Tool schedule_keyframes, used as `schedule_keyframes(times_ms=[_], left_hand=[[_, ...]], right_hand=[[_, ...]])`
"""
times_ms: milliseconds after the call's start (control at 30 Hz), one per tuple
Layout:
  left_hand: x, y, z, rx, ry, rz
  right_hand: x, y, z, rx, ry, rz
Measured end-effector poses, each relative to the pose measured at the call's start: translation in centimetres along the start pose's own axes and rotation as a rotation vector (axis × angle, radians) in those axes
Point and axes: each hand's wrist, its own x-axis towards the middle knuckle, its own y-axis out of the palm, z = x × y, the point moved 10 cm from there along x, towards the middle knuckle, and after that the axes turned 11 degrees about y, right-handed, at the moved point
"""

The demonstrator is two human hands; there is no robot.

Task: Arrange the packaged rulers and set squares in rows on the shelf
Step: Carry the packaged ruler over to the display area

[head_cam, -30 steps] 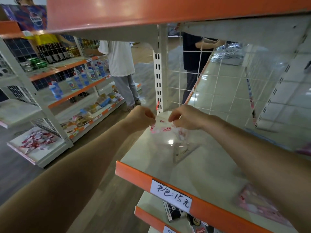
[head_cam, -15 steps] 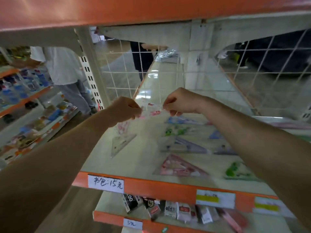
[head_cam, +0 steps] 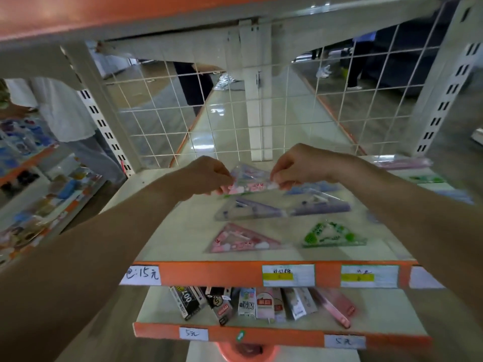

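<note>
A clear packet with a pink set square [head_cam: 249,181] hangs just above the cream shelf [head_cam: 183,231]. My left hand [head_cam: 209,176] pinches its left end and my right hand [head_cam: 298,165] pinches its right end. Below it on the shelf lie a purple set-square packet [head_cam: 261,209], a pink one [head_cam: 243,240] near the front and a green one [head_cam: 330,235] to its right. More packets, a blue one [head_cam: 311,188] and a green one [head_cam: 426,179], lie further back and right, partly hidden by my right arm.
A white wire grid [head_cam: 235,121] closes the shelf's back, with a post [head_cam: 258,100] in the middle. The orange front edge [head_cam: 209,274] carries price labels. Small boxes [head_cam: 248,304] fill the shelf below. A person in white [head_cam: 65,113] stands at the left aisle.
The view has swung right and the shelf's laid-out packets have come to the centre. Both hands carried the pink packet rightwards, over the row of packets.
</note>
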Motion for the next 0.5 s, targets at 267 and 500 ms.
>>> schedule_keyframes(times_ms=[267,500], left_hand=[[-3.2,2.0,0.5,-0.034,-0.1,0.083],[-6.2,3.5,0.9,0.145,-0.148,0.172]], right_hand=[[-1.8,2.9,-0.1,-0.077,0.001,0.069],[-3.5,5.7,1.3,-0.217,-0.042,0.159]])
